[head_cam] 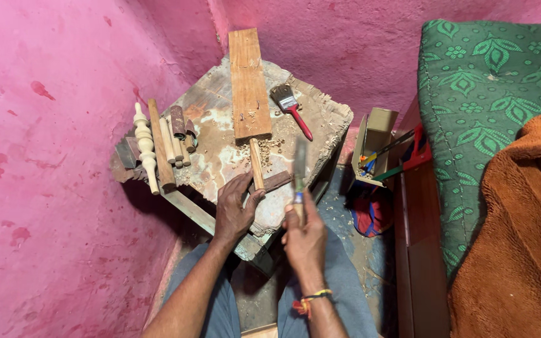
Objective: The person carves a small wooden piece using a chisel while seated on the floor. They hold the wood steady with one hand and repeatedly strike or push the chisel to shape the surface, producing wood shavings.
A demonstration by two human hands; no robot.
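Observation:
A worn wooden work block (320, 119) stands in a pink corner. On it, my left hand (234, 209) pins down a thin round wooden stick (255, 161), whose far end butts against a flat plank (248, 84). A small dark wooden piece (277, 181) lies beside my fingers. Above the block's near edge, my right hand (305, 238) grips the handle of a chisel (299, 164), blade pointing away from me and blurred. Wood shavings (270, 149) lie around the stick.
A red-handled paintbrush (290, 107) lies right of the plank. A turned white spindle (145, 145) and several dowels (169, 141) sit at the block's left edge. A cardboard box of tools (376, 141) stands on the right, next to a green patterned cushion (489, 94) and a brown blanket (521, 238).

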